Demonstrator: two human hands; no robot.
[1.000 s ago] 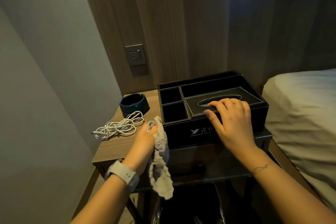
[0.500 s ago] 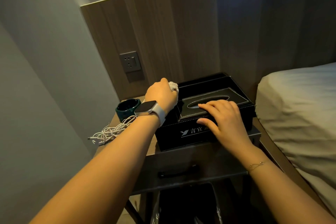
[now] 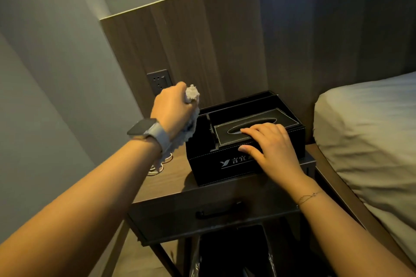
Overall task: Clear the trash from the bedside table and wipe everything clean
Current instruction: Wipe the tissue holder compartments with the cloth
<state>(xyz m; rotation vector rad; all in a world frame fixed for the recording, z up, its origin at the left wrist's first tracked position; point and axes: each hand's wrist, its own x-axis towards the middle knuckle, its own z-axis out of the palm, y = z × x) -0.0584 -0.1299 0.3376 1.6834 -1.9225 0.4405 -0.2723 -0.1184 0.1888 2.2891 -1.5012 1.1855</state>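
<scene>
On the wooden desk (image 3: 171, 177) stands a black leather tissue-box organizer (image 3: 245, 141), pushed toward its 3 o'clock side. At the organizer's 9 o'clock edge, the left hand (image 3: 174, 112) hangs above the small compartments, fingers curled round a grey cleaning cloth (image 3: 191, 94) that trails down past the wrist. At the organizer's 5 o'clock corner, the right hand (image 3: 270, 144) lies flat on the tissue lid, fingers straight, thumb against the front wall. White cable (image 3: 155, 167) peeks out beneath the left wrist, at the organizer's 8 o'clock.
</scene>
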